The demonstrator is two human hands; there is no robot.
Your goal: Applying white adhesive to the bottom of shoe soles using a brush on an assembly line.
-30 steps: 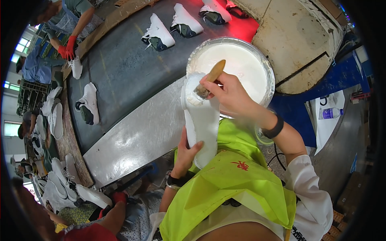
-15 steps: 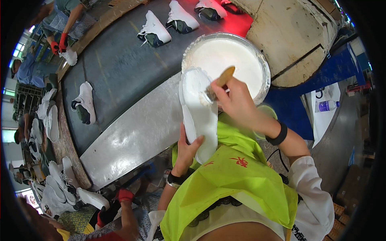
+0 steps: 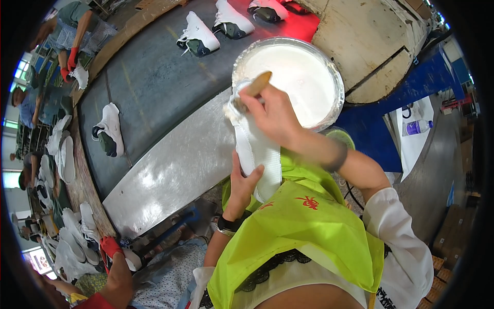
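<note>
A white shoe sole [image 3: 265, 159] lies lengthwise in front of me, with its near end against my yellow-green apron [image 3: 288, 232]. My left hand [image 3: 244, 186] grips its near part, thumb on top and fingers at the left side. In my right hand [image 3: 274, 114] is a brush with a wooden handle [image 3: 259, 83]. The bristles press on the left edge of the sole's far part, where whitish paste gathers. My right hand hides some of the sole. Just beyond it stands a round tub [image 3: 339, 87] of white liquid [image 3: 298, 77].
A metal ledge [image 3: 164, 172] borders a dark conveyor belt [image 3: 159, 98] carrying several white-and-green shoes [image 3: 199, 35]. More soles and shoes [image 3: 72, 234] pile up at the left. Co-workers' red gloves [image 3: 110, 246] show at lower left and upper left. A worn beige machine cover [image 3: 365, 51] stands at right.
My right hand has moved the brush left, from the sole's inner surface to its left edge. The co-worker's red-gloved hand at lower left has shifted left.
</note>
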